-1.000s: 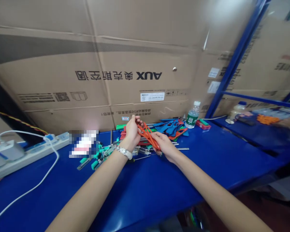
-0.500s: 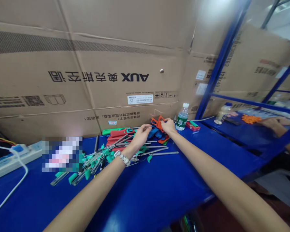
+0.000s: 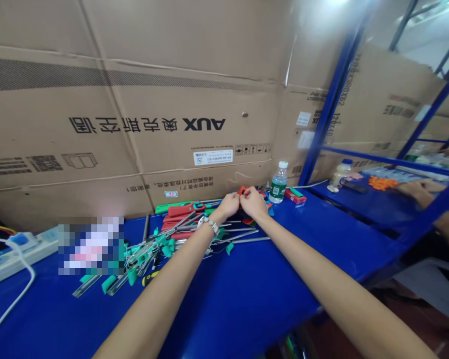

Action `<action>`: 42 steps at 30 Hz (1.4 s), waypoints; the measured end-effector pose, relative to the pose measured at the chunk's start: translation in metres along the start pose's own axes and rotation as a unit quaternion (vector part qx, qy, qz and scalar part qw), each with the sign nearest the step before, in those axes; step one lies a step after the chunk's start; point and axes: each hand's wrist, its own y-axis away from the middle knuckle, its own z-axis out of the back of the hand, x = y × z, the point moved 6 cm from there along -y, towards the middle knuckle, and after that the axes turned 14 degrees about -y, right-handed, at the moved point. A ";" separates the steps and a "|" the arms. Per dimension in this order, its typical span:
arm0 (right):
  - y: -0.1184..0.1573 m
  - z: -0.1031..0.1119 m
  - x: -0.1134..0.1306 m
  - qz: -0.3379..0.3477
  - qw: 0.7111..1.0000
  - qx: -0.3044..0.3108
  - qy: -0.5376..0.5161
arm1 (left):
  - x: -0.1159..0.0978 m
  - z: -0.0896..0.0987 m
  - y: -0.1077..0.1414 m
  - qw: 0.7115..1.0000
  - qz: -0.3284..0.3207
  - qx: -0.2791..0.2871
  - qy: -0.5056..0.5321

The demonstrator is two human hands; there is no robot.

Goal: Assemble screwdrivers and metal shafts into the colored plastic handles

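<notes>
My left hand (image 3: pixel 230 205) and my right hand (image 3: pixel 253 203) meet at the back of the blue table (image 3: pixel 224 299), fingertips together on a small orange piece (image 3: pixel 242 190). Both hands are closed round it, and they hide much of it. Under and beside them lie blue and orange pieces, mostly covered. Left of my left hand are red-handled tools (image 3: pixel 181 209) and a green one (image 3: pixel 162 208). A tangle of metal rods with teal ends (image 3: pixel 145 252) spreads to the left and in front.
A water bottle (image 3: pixel 279 183) stands right of my hands, beside a red box (image 3: pixel 295 195). Cardboard (image 3: pixel 149 159) walls the back. At the left lies a white power strip (image 3: pixel 41 249). Past the blue post (image 3: pixel 327 99), another person's hand (image 3: pixel 419 192) is near orange pieces (image 3: pixel 382 183).
My left hand has moved right to meet my right hand, and its fingers have closed on the orange piece. The camera view has shifted slightly.
</notes>
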 end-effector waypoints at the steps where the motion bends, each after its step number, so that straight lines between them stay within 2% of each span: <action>1: 0.000 -0.001 0.000 0.005 1.000 0.011 0.005 | 0.000 0.004 -0.005 1.000 -0.002 -0.007 -0.022; 5: -0.002 -0.004 -0.002 0.007 0.999 0.031 -0.001 | -0.005 0.016 -0.013 0.994 -0.018 -0.043 -0.102; 9: -0.002 -0.003 -0.003 0.025 0.999 0.034 0.023 | -0.015 0.023 -0.004 0.984 -0.045 -0.076 -0.154; 13: 0.005 0.003 0.004 0.060 0.996 0.020 0.056 | -0.022 0.039 0.027 0.976 -0.078 -0.088 -0.184; 17: 0.016 -0.001 0.025 0.136 0.989 0.042 0.028 | -0.032 0.072 0.080 0.949 -0.166 -0.098 -0.249; 22: 0.039 -0.040 0.063 0.233 0.957 0.170 0.040 | -0.019 0.132 0.142 0.948 -0.120 -0.124 -0.266; 26: 0.056 -0.081 0.088 0.302 0.912 0.258 0.100 | 0.004 0.167 0.172 0.944 -0.070 -0.158 -0.281; 29: 0.058 -0.108 0.102 0.329 0.885 0.281 0.174 | 0.019 0.178 0.181 0.939 -0.051 -0.161 -0.301; 33: 0.053 -0.135 0.118 0.360 0.843 0.304 0.260 | 0.026 0.183 0.185 0.933 -0.039 -0.166 -0.317; 37: 0.045 -0.147 0.127 0.369 0.823 0.317 0.295 | 0.027 0.186 0.186 0.930 -0.039 -0.171 -0.322; 42: 0.041 -0.152 0.127 0.383 0.808 0.324 0.307 | 0.031 0.189 0.187 0.929 -0.033 -0.175 -0.326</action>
